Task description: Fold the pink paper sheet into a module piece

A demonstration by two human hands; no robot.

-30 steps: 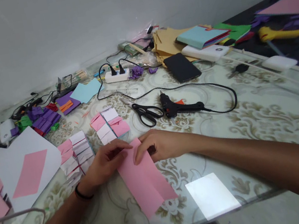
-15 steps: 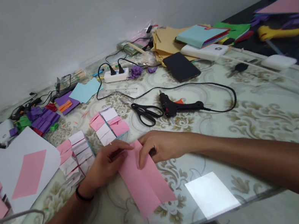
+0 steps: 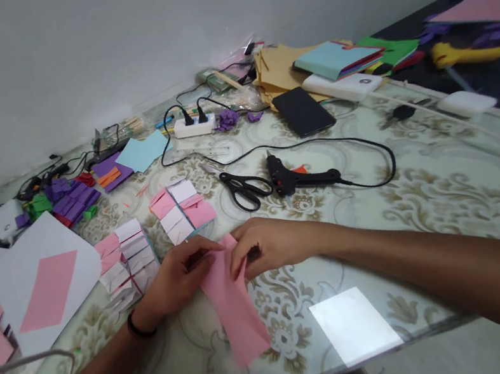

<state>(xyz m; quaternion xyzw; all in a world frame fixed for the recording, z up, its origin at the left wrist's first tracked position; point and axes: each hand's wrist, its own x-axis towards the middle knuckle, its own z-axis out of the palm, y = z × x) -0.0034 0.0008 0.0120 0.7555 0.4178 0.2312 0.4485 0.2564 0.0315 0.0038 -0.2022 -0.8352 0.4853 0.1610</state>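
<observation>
A strip of pink paper (image 3: pixel 240 324) stretches toward the table's front edge, its right side folded over. My left hand (image 3: pixel 183 276) is closed, pinching the paper's upper left part. On the upper right edge my right hand (image 3: pixel 261 249) pinches the fold between thumb and fingers. Just beyond my hands sits a small card with pink and white folded paper flaps (image 3: pixel 181 210). A second card with folded flaps (image 3: pixel 128 263) lies beside my left wrist. Black scissors (image 3: pixel 246 189) and a black glue gun (image 3: pixel 301 176) lie past my right hand.
A white power strip (image 3: pixel 195 126) stands at the back, with the glue gun's cord looping from it. White sheets (image 3: pixel 64 232) with a pink piece lie left. A black phone (image 3: pixel 304 111) rests near brown envelopes (image 3: pixel 279 65). A bright white rectangle (image 3: pixel 356 325) shows at the front edge.
The right side of the pink paper has turned over to the left, so the strip looks narrower. My right fingers have shifted slightly with it; my left hand stays nearly still.
</observation>
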